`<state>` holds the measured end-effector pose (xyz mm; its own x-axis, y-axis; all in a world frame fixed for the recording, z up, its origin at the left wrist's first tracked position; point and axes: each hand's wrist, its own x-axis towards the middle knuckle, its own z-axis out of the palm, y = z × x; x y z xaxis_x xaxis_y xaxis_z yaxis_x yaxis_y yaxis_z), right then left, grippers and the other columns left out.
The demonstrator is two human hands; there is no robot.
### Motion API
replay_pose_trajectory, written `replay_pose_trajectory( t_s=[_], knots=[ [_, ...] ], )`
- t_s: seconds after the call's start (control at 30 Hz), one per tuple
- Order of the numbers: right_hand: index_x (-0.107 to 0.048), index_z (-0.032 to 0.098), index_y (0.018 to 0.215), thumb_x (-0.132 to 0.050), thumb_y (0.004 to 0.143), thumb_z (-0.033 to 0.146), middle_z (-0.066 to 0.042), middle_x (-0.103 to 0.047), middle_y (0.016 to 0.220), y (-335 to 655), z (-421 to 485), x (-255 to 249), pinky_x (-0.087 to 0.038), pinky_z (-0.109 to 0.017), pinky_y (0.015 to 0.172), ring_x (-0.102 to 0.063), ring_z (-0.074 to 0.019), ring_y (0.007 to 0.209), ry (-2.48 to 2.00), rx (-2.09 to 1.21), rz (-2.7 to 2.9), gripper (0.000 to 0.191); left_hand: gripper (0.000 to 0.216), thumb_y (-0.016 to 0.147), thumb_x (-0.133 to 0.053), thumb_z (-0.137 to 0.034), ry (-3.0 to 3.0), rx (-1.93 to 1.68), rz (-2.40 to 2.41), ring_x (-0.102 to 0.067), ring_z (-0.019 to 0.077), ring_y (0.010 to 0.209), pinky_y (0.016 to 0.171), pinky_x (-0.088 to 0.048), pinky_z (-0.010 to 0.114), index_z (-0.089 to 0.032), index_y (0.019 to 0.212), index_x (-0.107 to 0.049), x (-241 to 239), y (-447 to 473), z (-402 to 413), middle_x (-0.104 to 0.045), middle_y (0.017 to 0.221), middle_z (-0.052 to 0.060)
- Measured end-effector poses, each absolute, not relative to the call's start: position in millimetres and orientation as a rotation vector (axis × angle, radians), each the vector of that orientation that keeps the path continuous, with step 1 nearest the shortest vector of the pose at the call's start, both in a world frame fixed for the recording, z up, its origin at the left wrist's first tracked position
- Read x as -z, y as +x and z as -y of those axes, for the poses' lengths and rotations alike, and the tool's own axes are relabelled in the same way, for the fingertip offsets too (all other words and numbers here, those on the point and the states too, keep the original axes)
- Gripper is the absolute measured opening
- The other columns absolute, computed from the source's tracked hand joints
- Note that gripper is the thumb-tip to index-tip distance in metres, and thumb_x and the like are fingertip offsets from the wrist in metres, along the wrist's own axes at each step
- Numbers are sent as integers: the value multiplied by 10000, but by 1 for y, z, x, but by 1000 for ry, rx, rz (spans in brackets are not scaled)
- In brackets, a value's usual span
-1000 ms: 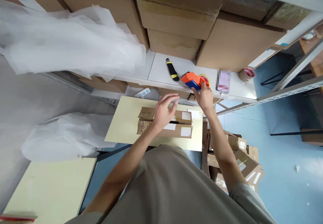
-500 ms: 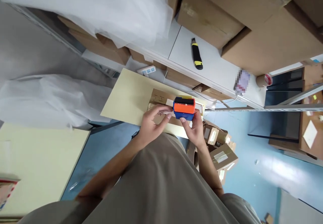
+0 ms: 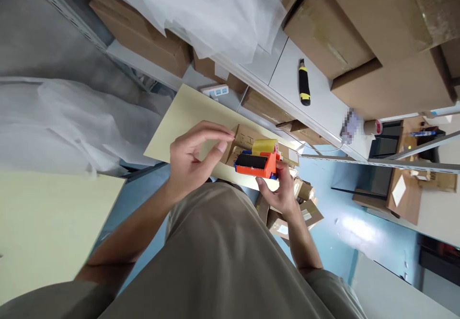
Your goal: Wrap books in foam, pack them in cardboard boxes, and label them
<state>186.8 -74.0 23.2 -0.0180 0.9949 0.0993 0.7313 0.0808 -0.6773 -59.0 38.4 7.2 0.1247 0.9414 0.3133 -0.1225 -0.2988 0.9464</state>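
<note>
My right hand [image 3: 281, 193] is wrapped round the right end of an orange and blue tape dispenser [image 3: 269, 165], which has a black roller facing me and a roll of yellowish tape [image 3: 263, 146] on its far side. Just left of it, my left hand [image 3: 196, 158] hovers with thumb and fingers apart and nothing visible between them. Below the dispenser a small cardboard box [image 3: 245, 135] with printed marks lies on the pale yellow tabletop [image 3: 187, 118]; the dispenser hides part of it.
A black and yellow utility knife [image 3: 304, 85] lies on the white shelf [image 3: 287, 72] ahead, near large cartons [image 3: 373, 27]. A power strip [image 3: 215, 90] sits behind the tabletop. White plastic sheeting [image 3: 215, 12] hangs at the upper left. Several cartons [image 3: 311, 213] stand on the floor at right.
My left hand has drawn back left from a white piece by the box and opened. In my right hand the dispenser has turned, showing its tape roll. The camera view has shifted.
</note>
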Motion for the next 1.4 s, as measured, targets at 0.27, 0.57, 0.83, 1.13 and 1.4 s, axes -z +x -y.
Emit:
replay_pose_trajectory(
  t_s=[0.27,0.57,0.83,1.13,1.4],
  knots=[
    [-544,268,1366,-737,1046,473,-114,-768,1140,158,64,-40,-681,-406,676,-758,-255,847,-1749,-532,1960,426,145,1020,-816,-373,1666,-1106,-638,-788,237,1045,962,-643,387,-277,1129,-830,-19,-102,-63,-836,1103,53],
    [-546,268,1293,-755,1017,434,-148,-767,1172,138,58,-61,-685,-463,765,-784,-324,1006,-1771,-499,2176,384,176,1082,-741,-419,1649,-955,-539,-750,195,906,827,-610,316,-268,1051,-827,-12,-123,-80,-810,991,44],
    [-644,241,1261,-734,1001,712,-85,-797,1013,128,47,-92,-596,-363,677,-735,-247,800,-2069,-910,2066,545,350,1010,-783,-564,1374,-752,-690,-654,162,715,693,-540,286,-229,913,-814,10,-126,-73,-775,829,29],
    [-719,253,1009,-655,1004,817,-46,-759,806,126,10,-142,-479,-333,625,-660,-214,660,-2635,-1151,2055,568,496,840,-830,-703,948,-641,-886,-682,198,729,656,-515,300,-212,912,-828,64,-92,-44,-799,833,58],
    [-738,229,889,-675,927,889,-20,-739,731,171,-22,-202,-426,-308,549,-661,-184,613,-2769,-1176,1952,664,604,670,-946,-739,734,-724,-999,-605,176,706,643,-456,309,-185,854,-791,148,-81,-65,-761,811,68]
  ],
)
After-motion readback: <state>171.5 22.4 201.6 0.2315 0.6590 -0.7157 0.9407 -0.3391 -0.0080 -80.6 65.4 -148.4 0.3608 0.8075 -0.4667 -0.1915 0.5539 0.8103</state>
